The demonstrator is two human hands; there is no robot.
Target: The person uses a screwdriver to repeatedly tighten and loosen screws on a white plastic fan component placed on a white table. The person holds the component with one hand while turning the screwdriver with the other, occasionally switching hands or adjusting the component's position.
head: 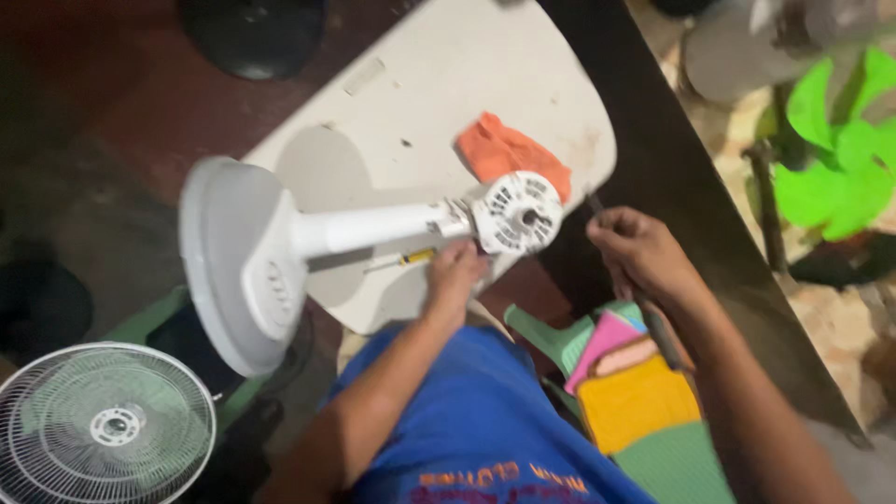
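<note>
Keep left hand (455,273) clamped under the white fan stand (355,229) lying across the desk (448,84). Hold right hand (635,247), closed on a thin tool (597,207), square to the motor housing (518,213). Steady before pressing, probably.

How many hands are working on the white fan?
2. The left hand grips under the white plastic fan stand near its round motor housing. The right hand holds a thin dark tool beside the housing. No other hands show.
</note>
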